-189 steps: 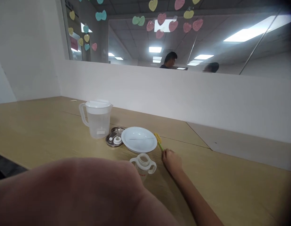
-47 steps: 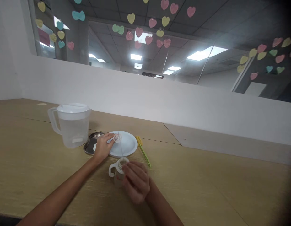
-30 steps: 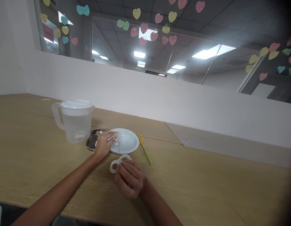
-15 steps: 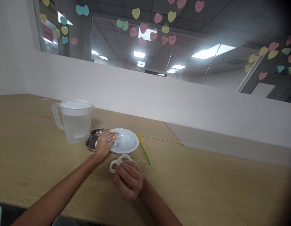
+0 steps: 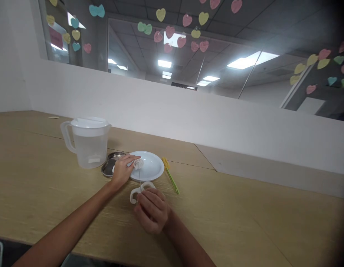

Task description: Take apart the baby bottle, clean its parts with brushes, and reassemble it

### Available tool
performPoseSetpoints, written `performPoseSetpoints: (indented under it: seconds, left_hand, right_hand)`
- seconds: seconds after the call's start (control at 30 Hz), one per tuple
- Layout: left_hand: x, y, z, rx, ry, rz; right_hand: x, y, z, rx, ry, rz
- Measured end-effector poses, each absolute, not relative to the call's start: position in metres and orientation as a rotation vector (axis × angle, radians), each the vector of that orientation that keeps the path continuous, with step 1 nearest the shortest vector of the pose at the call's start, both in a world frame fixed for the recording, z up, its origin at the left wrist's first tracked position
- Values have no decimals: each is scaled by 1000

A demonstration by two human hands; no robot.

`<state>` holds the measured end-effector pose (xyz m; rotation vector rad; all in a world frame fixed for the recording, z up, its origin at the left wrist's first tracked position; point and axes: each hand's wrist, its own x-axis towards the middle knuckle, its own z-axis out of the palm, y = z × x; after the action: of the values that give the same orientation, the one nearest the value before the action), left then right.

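My left hand [image 5: 122,171] is closed on a small round piece of clear plastic [image 5: 138,163], held above the near left part of the white plate [image 5: 155,167]. From that piece a thin straight rod [image 5: 140,175] runs down to my right hand [image 5: 152,210], whose fingers are pinched around its near end. Just behind my right fingers is a white looped plastic piece [image 5: 132,195]. My right hand partly covers it, so I cannot tell whether it lies on the table or is held.
A lidded clear pitcher [image 5: 91,151] stands at the left. Beside it lies a metal kidney-shaped tray [image 5: 105,170], partly behind my left hand. Right of the plate is a small brush [image 5: 172,181] with a green handle and yellow head. A white wall [image 5: 160,107] backs the table.
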<state>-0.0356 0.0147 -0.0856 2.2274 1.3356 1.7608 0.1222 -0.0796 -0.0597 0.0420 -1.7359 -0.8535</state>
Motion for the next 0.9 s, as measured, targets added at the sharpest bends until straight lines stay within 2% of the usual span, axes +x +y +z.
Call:
performPoseSetpoints:
  seconds: [0.6, 0.9]
  left_hand:
    - [-33, 15, -91, 2356, 1272, 1778]
    - [-35, 16, -91, 2572, 1263, 1614]
  right_hand:
    - [120, -73, -58, -39, -1779, -809]
    - [123, -67, -71, -80, -1870, -839]
